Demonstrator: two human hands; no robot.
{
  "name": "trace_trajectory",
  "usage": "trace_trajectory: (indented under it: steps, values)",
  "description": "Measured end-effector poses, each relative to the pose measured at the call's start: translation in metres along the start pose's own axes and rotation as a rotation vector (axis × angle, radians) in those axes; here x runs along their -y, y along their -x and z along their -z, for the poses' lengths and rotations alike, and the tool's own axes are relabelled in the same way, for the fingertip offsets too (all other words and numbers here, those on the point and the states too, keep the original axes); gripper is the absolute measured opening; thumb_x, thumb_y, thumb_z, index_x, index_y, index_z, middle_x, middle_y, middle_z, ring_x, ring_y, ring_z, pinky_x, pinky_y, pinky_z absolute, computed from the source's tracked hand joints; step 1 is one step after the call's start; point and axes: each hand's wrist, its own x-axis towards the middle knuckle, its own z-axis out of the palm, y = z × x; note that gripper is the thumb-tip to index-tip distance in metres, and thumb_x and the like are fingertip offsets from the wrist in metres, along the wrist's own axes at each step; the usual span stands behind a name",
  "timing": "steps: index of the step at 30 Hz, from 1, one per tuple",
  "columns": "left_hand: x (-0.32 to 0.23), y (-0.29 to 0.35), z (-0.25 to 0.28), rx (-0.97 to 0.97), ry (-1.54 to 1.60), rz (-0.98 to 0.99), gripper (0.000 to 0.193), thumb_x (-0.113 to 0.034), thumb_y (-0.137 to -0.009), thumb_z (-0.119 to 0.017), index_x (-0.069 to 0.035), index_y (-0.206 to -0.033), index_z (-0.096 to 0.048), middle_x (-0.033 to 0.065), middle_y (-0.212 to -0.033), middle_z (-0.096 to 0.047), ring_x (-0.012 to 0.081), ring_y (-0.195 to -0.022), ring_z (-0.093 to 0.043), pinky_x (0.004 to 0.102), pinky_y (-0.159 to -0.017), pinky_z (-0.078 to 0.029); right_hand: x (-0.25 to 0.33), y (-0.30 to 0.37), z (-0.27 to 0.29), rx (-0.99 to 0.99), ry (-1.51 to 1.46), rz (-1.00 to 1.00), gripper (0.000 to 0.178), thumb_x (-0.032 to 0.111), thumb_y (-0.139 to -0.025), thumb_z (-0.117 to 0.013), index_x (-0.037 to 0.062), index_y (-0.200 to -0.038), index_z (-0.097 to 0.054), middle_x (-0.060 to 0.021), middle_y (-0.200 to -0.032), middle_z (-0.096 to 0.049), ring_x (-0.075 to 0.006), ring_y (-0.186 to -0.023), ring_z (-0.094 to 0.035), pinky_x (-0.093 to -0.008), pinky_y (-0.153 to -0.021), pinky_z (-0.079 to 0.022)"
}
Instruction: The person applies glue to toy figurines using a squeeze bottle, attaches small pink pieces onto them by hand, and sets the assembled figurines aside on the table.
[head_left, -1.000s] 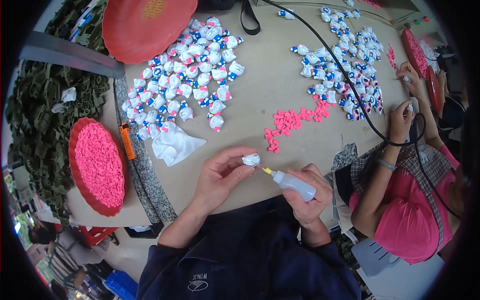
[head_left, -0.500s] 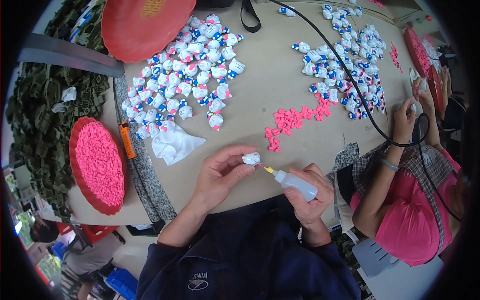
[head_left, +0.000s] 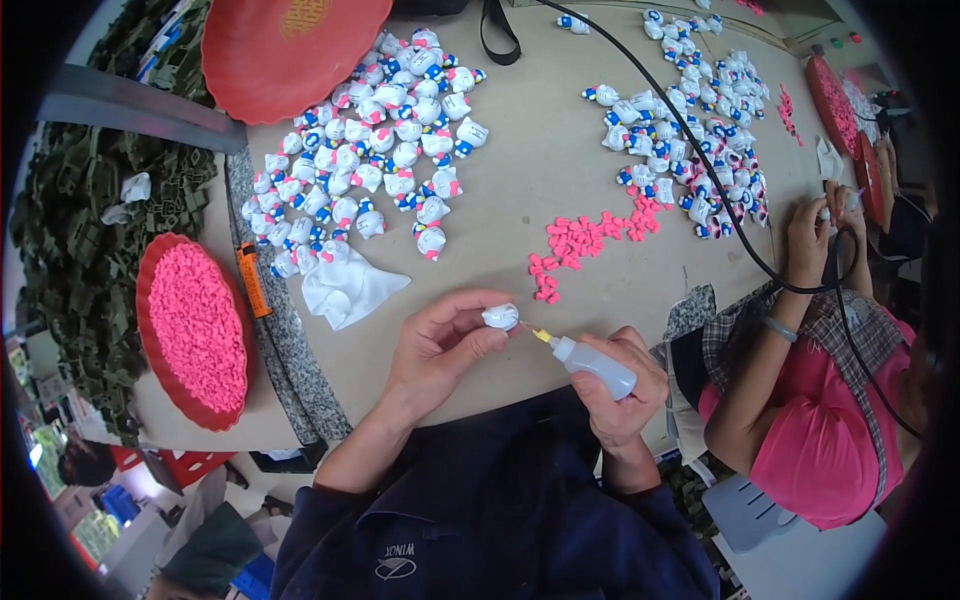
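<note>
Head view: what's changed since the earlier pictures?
The right hand and squeeze bottle eased slightly right, away from the small white piece in the left hand. A co-worker's far hand came nearer their near hand. Both holds and the loose pink pieces stayed.

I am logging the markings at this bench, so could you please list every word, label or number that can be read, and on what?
Wording is not copied here.
Dark jacket: pale lettering, upside down, and an emblem.
Upper red tray: gold characters.
Orange marker: dark print, too small to read.
White figures: tiny marks, too small to read.
Bottle: no print visible.
</note>
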Motion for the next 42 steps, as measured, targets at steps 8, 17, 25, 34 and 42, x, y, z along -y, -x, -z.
trace_trajectory:
  steps: [8,17,25,34,42]
  values:
    - [0.001,0.0,0.001,0.004,-0.003,-0.008,0.032,0.001,-0.086,-0.059,0.0,-0.118,-0.054,0.0081,-0.104,-0.063,0.0164,-0.097,-0.062,0.0257,-0.079,-0.048,0.0,0.001,0.0,0.007,-0.001,-0.051,0.033,0.001,-0.061,-0.075,-0.0053,-0.092,-0.066,-0.0098,-0.07,-0.063,-0.0187,-0.06,-0.051,-0.0273,-0.054,-0.041]
    - [0.002,0.025,0.013,-0.045,0.009,0.039,0.032,0.001,-0.086,-0.06,0.0,-0.118,-0.054,0.0073,-0.102,-0.062,0.0157,-0.091,-0.063,0.0254,-0.075,-0.049,-0.004,0.001,-0.016,-0.066,-0.223,-0.257,0.039,0.004,-0.064,-0.075,-0.0008,-0.101,-0.061,-0.0091,-0.091,-0.063,-0.0205,-0.083,-0.057,-0.0291,-0.07,-0.042]
    - [0.007,0.043,0.015,-0.062,0.029,0.072,0.033,0.001,-0.086,-0.061,0.0,-0.118,-0.053,0.0073,-0.102,-0.062,0.0168,-0.092,-0.063,0.0261,-0.077,-0.05,-0.006,-0.016,-0.051,0.035,0.215,0.022,0.032,-0.001,-0.068,-0.073,0.0019,-0.098,-0.061,-0.0095,-0.097,-0.065,-0.0222,-0.09,-0.057,-0.0299,-0.079,-0.043]
    - [0.007,0.038,0.012,-0.043,0.014,0.064,0.033,0.002,-0.086,-0.06,0.0,-0.118,-0.053,0.008,-0.102,-0.062,0.0175,-0.092,-0.063,0.0261,-0.077,-0.05,-0.008,-0.013,-0.049,-0.005,0.063,0.013,0.033,0.003,-0.068,-0.074,0.0011,-0.099,-0.06,-0.0106,-0.099,-0.065,-0.0246,-0.089,-0.06,-0.0328,-0.081,-0.042]
    - [0.008,0.038,0.007,-0.019,-0.012,0.096,0.033,0.002,-0.086,-0.06,0.0,-0.118,-0.053,0.0083,-0.102,-0.062,0.0178,-0.093,-0.063,0.0257,-0.077,-0.05,-0.02,-0.026,-0.009,0.024,0.407,-0.043,0.012,0.004,-0.073,-0.069,0.0051,-0.084,-0.066,-0.0052,-0.083,-0.063,-0.0227,-0.079,-0.054,-0.0322,-0.072,-0.041]
